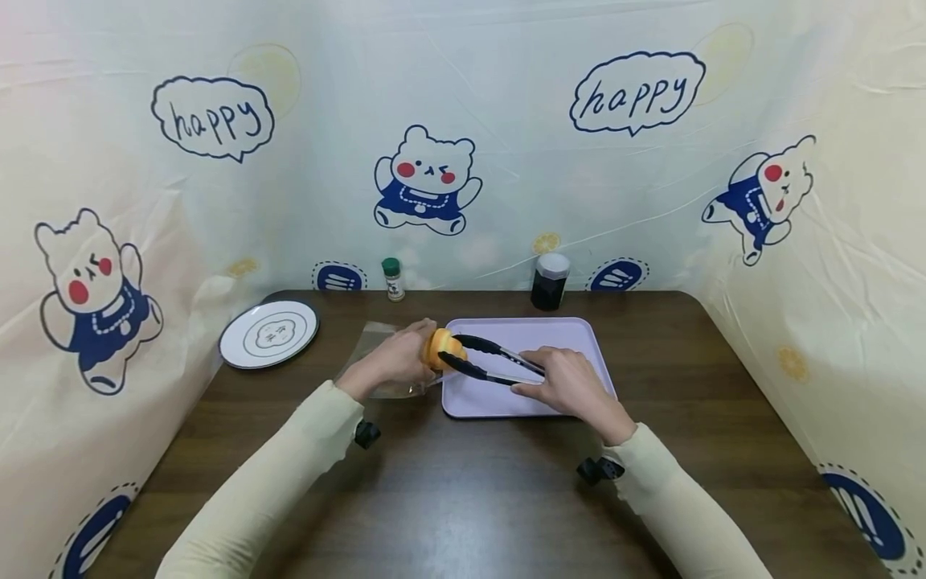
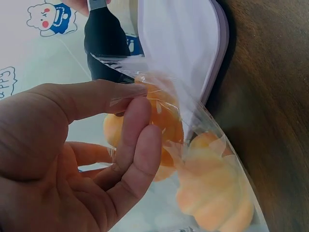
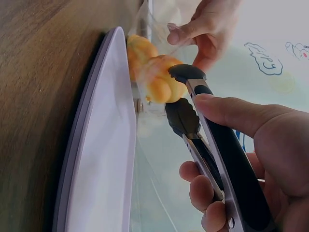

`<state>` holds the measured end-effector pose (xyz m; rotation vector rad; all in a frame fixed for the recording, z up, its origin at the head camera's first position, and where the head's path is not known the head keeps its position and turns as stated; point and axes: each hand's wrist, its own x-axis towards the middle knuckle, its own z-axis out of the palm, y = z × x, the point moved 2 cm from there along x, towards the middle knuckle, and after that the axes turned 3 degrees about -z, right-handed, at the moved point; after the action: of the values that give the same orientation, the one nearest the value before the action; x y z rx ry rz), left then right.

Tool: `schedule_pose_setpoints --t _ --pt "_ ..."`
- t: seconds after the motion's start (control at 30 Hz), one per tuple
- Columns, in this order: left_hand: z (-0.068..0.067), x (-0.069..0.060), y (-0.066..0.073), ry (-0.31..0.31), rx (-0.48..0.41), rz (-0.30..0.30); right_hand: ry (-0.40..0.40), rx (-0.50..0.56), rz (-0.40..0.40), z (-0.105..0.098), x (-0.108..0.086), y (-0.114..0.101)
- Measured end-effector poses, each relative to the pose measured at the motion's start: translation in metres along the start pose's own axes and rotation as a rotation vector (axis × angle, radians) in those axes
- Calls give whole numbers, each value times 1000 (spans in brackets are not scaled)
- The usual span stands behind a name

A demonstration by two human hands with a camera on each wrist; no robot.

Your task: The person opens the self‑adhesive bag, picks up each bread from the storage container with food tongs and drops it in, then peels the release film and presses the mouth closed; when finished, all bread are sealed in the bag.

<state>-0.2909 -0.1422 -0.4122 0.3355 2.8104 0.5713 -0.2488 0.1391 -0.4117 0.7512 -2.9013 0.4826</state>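
My left hand (image 1: pixel 396 355) pinches the edge of a clear plastic bag (image 1: pixel 405 390) between thumb and fingers, left of the lilac tray (image 1: pixel 546 328). An orange-yellow bread roll (image 3: pixel 161 79) sits at the bag's mouth. A second roll (image 2: pixel 217 188) lies deeper inside, seen through the plastic in the left wrist view. My right hand (image 1: pixel 571 382) grips black-and-steel tongs (image 3: pixel 231 164) by their handles, above the tray. The tongs' dark tips are spread about the first roll, one on its upper side and one below. How firmly they clasp it is hard to tell.
A white plate (image 1: pixel 235 342) with a dark rim lies at the table's back left. Along the back stand a green-capped shaker (image 1: pixel 393 281) and a dark jar (image 1: pixel 550 283) with a pale lid. Brown wooden table (image 1: pixel 463 498) extends in front; printed cloth hangs around it.
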Motion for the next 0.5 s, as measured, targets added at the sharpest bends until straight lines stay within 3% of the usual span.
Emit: schedule_pose_setpoints --t 0.4,0.5 --pt "0 1 3 12 60 59 -39 -26 -7 7 5 -9" --pt "2 2 4 7 63 48 -34 -41 -18 9 6 -10"
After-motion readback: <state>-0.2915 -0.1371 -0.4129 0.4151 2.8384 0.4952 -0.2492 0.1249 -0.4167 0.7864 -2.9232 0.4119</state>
